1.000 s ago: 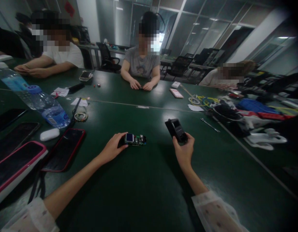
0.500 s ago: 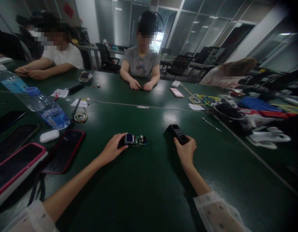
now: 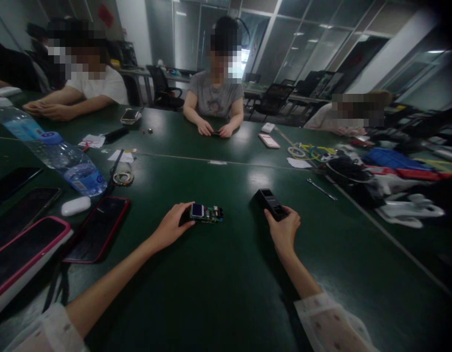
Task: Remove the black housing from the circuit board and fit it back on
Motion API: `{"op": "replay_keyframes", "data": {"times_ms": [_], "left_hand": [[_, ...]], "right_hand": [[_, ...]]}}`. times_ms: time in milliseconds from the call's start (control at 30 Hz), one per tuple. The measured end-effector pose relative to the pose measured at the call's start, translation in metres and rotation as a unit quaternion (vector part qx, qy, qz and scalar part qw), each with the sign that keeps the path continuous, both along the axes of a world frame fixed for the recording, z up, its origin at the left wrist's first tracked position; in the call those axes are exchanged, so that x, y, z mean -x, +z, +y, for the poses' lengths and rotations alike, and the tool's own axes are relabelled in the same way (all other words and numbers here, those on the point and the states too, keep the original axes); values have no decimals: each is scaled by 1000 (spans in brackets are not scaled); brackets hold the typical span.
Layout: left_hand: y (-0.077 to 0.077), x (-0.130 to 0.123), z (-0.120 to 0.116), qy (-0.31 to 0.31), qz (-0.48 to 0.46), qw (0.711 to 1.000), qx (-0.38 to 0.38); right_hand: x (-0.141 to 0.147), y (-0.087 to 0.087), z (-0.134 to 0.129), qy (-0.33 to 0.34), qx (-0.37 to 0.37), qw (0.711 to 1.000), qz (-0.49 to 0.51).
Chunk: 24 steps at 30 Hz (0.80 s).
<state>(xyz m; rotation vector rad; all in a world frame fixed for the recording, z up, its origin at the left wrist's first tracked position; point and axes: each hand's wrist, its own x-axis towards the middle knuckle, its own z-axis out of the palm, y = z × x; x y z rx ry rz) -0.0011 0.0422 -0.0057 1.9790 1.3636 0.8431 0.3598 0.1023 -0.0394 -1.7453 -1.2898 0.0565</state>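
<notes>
My left hand (image 3: 173, 221) grips the left end of a green circuit board (image 3: 213, 215) with a small square screen on it, low over the green table (image 3: 214, 283). The board's screen faces up. Some way to the right, my right hand (image 3: 283, 226) is wrapped round the near end of a black rectangular device case (image 3: 269, 202) with openings in its top face. A gap of bare table separates board and case. My palm and fingers hide the near end of the case.
On the left lie a red-edged phone (image 3: 97, 230), a pink-rimmed phone (image 3: 28, 254), a white earbud case (image 3: 76, 206) and water bottles (image 3: 74, 166). A wrench (image 3: 321, 189) and tangled cables (image 3: 310, 152) lie right. Across the table sits a person (image 3: 214, 98) in grey, with others nearby.
Both hands keep their hold on the board and the case, almost unmoved. The whole view has shifted very slightly.
</notes>
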Motion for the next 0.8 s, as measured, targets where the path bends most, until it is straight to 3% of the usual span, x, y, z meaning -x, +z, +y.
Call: {"op": "replay_keyframes", "data": {"times_ms": [200,367,600,800], "left_hand": [[0,0,0,3,4,1000,2],[1,0,-1,4,6,1000,8],[-3,1,1,-2,4,1000,-7],[-7,0,3,2,11,1000,-22]], "right_hand": [[3,1,0,35,-57,995,71],[29,9,-6,155,-73,974,151],[72,15,-20,339,-11,925,174],[85,19,-22,429,50,888,158]]}}
